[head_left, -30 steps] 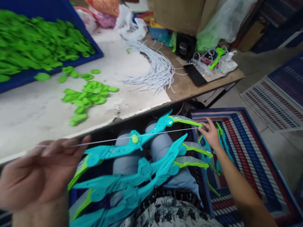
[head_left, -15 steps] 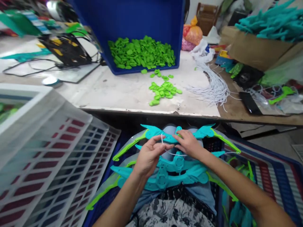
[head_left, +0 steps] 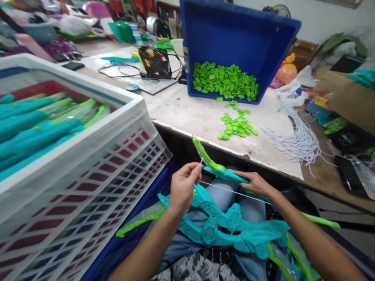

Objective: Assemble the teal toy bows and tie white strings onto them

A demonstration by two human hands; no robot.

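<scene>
A teal toy bow (head_left: 227, 175) with a lime-green limb (head_left: 205, 155) is tilted above my lap. My right hand (head_left: 255, 183) is closed on its teal middle. With thumb and fingers pinched, my left hand (head_left: 183, 186) holds the end of a white string (head_left: 234, 191) close to the green limb. The string runs straight below the bow toward my right forearm, where its far end is hidden. More teal and green toy bows (head_left: 212, 230) lie across my lap, under my hands.
At left stands a white crate (head_left: 130, 107) holding several toy bows. On the table are a tipped blue bin (head_left: 234, 35) of green pieces (head_left: 225, 80), a loose green pile (head_left: 238, 127), a bundle of white strings (head_left: 306, 140) and a black fan (head_left: 155, 62).
The bow has turned, its green limb now upright near my left hand. My left hand has carried the string end out to that limb, and my hands are farther apart. The view has swung left.
</scene>
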